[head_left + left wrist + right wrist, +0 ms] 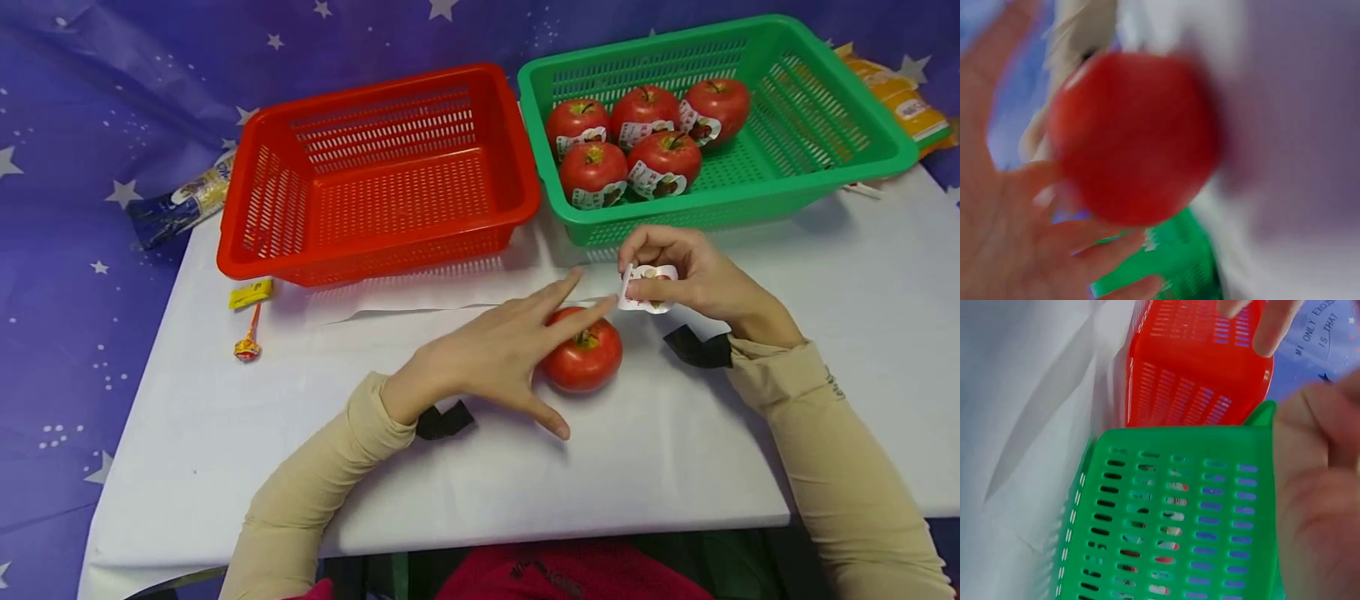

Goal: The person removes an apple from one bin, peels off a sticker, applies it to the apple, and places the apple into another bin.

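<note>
A red apple (588,362) without a label sits on the white table in front of the baskets. My left hand (502,346) is spread over its left side, fingers straight and apart; whether they touch it I cannot tell. In the left wrist view the apple (1135,140) is blurred beside the spread fingers. To the right, my right hand (693,279) pinches a white printed sticker (660,273) between thumb and fingers. Behind it stands a green basket (750,196) holding several red apples (663,162), each with a white printed label. The right wrist view hides the sticker.
A red basket (375,250) with nothing in it stands at the back left. A lollipop (248,346) and a small yellow packet (251,293) lie on the table (180,450). A blue-gold packet (183,200) and an orange bag (896,96) lie beside the baskets.
</note>
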{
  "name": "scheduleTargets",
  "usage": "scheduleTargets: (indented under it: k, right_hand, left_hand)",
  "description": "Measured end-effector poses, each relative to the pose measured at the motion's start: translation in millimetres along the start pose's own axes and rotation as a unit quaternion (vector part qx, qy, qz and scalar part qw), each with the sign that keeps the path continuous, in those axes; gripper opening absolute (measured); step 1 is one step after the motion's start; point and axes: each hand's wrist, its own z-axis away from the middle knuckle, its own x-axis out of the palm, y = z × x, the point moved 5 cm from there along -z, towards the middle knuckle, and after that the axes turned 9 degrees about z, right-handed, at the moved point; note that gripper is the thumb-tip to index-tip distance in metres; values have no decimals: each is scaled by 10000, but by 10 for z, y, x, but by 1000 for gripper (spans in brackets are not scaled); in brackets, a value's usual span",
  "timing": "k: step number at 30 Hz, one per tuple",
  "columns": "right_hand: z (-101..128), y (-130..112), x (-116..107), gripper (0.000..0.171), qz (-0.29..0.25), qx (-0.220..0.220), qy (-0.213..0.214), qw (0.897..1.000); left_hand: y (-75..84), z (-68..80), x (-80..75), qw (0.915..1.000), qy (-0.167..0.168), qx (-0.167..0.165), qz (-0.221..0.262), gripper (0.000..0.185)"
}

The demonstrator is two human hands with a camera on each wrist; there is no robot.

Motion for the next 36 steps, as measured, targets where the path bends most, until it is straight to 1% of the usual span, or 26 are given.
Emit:
scheduleTargets:
  k: [1,2,3,4,5,6,7,8,10,11,13,15,18,21,25,26,28,30,32,34,36]
  right_hand:
    - [-3,-5,-14,25,0,58,245,9997]
    - [-3,-12,-27,25,0,119,505,9987]
    - [-2,-20,-37,24,-5,174,752,9970]
    - [2,-29,-41,23,-30,232,970,9950]
    - [5,-38,-38,23,-11,285,1134,9931]
    - [7,-49,-25,22,-6,308,1186,9925]
    - [10,-55,-6,22,33,348,1170,9925]
    - [10,-60,21,20,187,392,1101,9930]
    - [-4,-63,92,15,619,470,864,9932]
    - [-17,-60,131,13,896,510,731,9920]
    - [-45,-48,209,10,1392,622,522,9869]
    - [-68,-37,272,9,1771,695,437,9808]
    - [-78,-39,327,10,2128,745,496,9730]
    - [-80,-63,349,12,2474,559,648,9651]
    - [-82,-106,364,24,2808,166,692,9571]
    - [-84,-103,359,28,2818,155,678,9570]
    - [-88,-68,329,35,2626,321,594,9625]
    - [-88,-8,277,38,2264,586,487,9711]
    - [-86,67,219,40,1773,784,335,9805]
    - [-84,140,166,41,1354,809,154,9874]
    - [-84,207,120,43,1072,748,-85,9914]
  left_hand:
    - [23,-1,33,9995,94,147,-275,113]
    - [32,-18,52,9985,187,251,-447,108]
    - [19,-46,61,9979,267,299,-502,102]
    - [-15,-77,57,9982,325,264,-441,96]
    - [-67,-111,44,9989,354,184,-236,91]
    - [-131,-140,29,9994,343,68,72,87]
    - [-209,-172,21,9986,296,-80,433,86]
    - [-287,-191,13,9960,267,-229,820,84]
    - [-426,-217,-1,9868,216,-444,1543,83]
    - [-479,-226,-5,9815,199,-471,1844,82]
    - [-547,-241,-9,9750,168,-429,2172,81]
    - [-571,-249,-13,9722,155,-311,2316,81]
    - [-574,-262,-16,9729,191,-242,2293,83]
    - [-549,-279,-9,9722,293,-283,2306,82]
    - [-486,-301,-3,9697,548,-345,2355,72]
    - [-476,-307,-3,9686,584,-336,2394,70]
    - [-474,-314,-1,9661,565,-287,2503,66]
    - [-481,-316,4,9633,433,-210,2642,65]
    - [-497,-315,13,9604,260,-165,2768,68]
    - [-511,-310,22,9585,124,-145,2843,70]
    - [-522,-310,30,9561,43,-130,2927,72]
